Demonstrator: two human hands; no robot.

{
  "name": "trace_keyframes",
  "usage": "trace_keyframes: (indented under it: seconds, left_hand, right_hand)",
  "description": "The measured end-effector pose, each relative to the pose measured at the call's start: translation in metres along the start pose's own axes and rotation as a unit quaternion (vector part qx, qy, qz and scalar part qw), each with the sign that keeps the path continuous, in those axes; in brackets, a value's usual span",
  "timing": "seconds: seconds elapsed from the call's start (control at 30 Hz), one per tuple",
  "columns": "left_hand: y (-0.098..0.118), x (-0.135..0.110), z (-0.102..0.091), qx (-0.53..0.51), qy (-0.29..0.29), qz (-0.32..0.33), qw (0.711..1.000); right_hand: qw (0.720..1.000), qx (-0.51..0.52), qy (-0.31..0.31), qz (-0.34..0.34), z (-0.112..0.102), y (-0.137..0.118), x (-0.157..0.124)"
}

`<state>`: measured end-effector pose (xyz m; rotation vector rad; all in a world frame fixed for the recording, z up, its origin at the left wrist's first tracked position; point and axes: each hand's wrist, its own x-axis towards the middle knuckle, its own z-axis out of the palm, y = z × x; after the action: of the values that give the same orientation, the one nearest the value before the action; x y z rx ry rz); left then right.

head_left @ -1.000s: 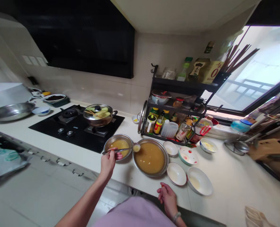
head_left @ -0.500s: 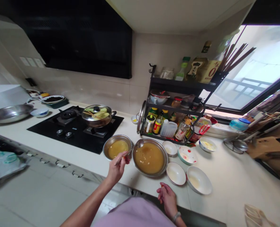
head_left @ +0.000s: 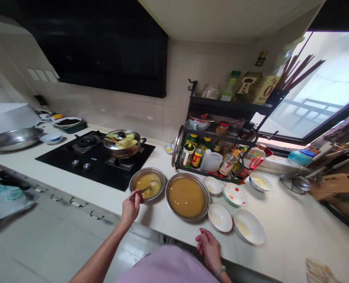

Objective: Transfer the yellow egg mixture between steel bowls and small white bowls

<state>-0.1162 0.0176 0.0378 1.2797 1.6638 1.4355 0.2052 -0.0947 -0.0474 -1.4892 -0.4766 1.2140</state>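
Observation:
My left hand is closed around the handle of a metal spoon. The spoon's bowl is over or just in the yellowish broth of the smaller metal basin; I cannot tell how deep. Touching or almost touching that basin is a larger metal basin of browner liquid with pale bits floating in it. My right hand hangs by the counter's front edge, below the white bowls, its fingers loosely curled with nothing seen in them.
Several bowls stand right of the large basin, among them a white oval bowl and a spotted bowl. A lidded pot sits on the gas hob. Behind the basins rises a black rack of bottles and jars.
My left hand has carried the spoon leftward from over the larger basin to the smaller basin. My right hand has stayed in place.

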Motion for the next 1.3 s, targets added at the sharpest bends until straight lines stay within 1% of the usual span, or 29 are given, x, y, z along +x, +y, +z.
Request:
trace_keyframes:
  seconds: [0.07,0.17,0.23,0.4,0.57,0.7,0.83,1.0,1.1,1.17,1.23,1.3]
  left_hand:
    - [-0.001,0.002,0.003,-0.045,0.009,-0.043,0.998]
    - [0.0,0.009,0.002,-0.114,0.052,-0.12,0.985]
    - [0.001,0.013,-0.001,-0.144,0.08,-0.154,0.974]
    - [0.004,0.019,-0.009,-0.156,0.114,-0.166,0.967]
    - [0.007,0.022,-0.015,-0.141,0.125,-0.161,0.969]
    - [0.011,0.024,-0.017,-0.155,0.132,-0.163,0.965]
    - [0.022,0.02,-0.015,-0.175,0.117,-0.159,0.965]
    - [0.047,0.009,-0.005,-0.202,0.084,-0.163,0.962]
    - [0.06,0.003,0.006,-0.21,0.056,-0.165,0.962]
    - [0.065,-0.002,0.015,-0.213,0.029,-0.157,0.964]
    - [0.068,-0.008,0.025,-0.21,0.002,-0.141,0.967]
    - [0.069,-0.017,0.034,-0.196,-0.025,-0.11,0.974]
  right_hand:
    - [1.0,-0.001,0.001,0.003,0.0,0.0,0.001]
    - [1.0,-0.001,0.002,0.005,0.0,0.0,0.001]
    - [1.0,-0.001,0.001,0.005,0.0,-0.001,0.001]
    - [1.0,-0.002,0.0,0.001,0.0,-0.001,0.0]
    - [1.0,-0.001,-0.003,0.0,0.0,-0.002,0.0]
    - [1.0,-0.003,-0.001,0.001,0.001,-0.002,0.001]
    - [1.0,-0.004,0.004,0.0,0.001,0.0,0.001]
    - [1.0,-0.004,-0.001,-0.002,0.0,0.001,0.002]
    - [1.0,-0.004,-0.001,-0.002,-0.001,0.001,0.002]
    - [1.0,-0.002,-0.002,-0.001,-0.001,0.0,0.001]
    - [1.0,0.001,-0.002,0.001,0.0,0.0,0.001]
    - [1.0,0.005,-0.001,0.001,0.0,-0.001,0.0]
